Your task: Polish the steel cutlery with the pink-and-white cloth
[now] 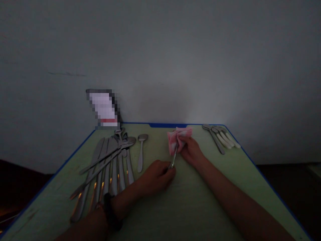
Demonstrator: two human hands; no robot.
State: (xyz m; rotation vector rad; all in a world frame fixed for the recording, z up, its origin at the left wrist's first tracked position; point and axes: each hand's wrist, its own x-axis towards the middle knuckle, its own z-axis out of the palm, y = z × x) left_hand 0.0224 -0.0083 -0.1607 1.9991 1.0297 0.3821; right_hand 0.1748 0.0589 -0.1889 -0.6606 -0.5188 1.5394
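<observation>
My left hand (156,175) is closed around the handle end of a metal utensil (173,160) near the middle of the green table (190,207). My right hand (192,150) grips a pink and white cloth (178,138), bunched around the utensil's far end, which is hidden inside it. A dark band sits on my left wrist.
A pile of several metal knives and spoons (107,167) lies at the left, with a single spoon (141,150) beside it. Several spoons (222,138), some with white handles, lie at the back right. A blurred card (104,108) stands against the grey wall. The table has a blue edge.
</observation>
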